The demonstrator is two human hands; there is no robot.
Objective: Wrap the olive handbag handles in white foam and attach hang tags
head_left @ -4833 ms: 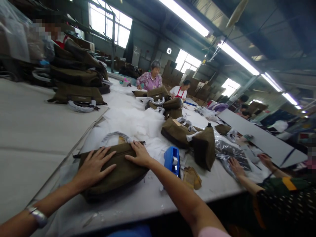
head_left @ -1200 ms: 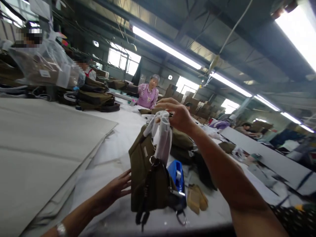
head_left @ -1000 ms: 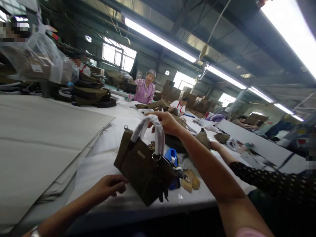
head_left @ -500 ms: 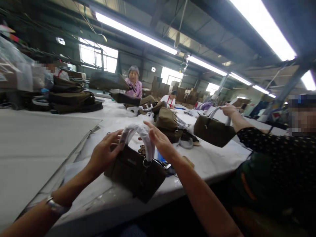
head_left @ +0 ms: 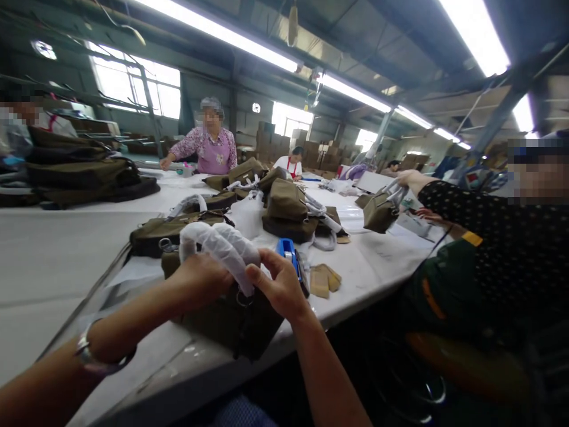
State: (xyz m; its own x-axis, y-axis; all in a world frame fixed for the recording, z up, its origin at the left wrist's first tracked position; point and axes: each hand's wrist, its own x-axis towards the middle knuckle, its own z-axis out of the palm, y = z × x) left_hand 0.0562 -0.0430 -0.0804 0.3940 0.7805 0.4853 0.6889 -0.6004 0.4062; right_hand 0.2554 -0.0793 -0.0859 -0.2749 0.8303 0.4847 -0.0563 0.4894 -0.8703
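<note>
Olive bag (head_left: 217, 326) by the near edge of the table (head_left: 373, 261)

A hard pull on its wrapped handles (head_left: 222, 244) could tip the bag off the edge or loosen the wrapping. It lies just below both hands. The left hand's (head_left: 204, 279) fingers are hidden behind the handles, grip unclear; the right hand (head_left: 281, 284) parts thumb and forefinger beside them, its hold uncertain.

The dark olive-green fabric handbag (head_left: 217, 329) is at the near edge of the white-covered table (head_left: 364, 270); whether its base rests there cannot be seen. Its arched handles (head_left: 222, 242), wrapped in soft whitish material, rise above the body. A round metal ring (head_left: 244, 303) shows at one handle's foot, and the front is in shadow.
</note>
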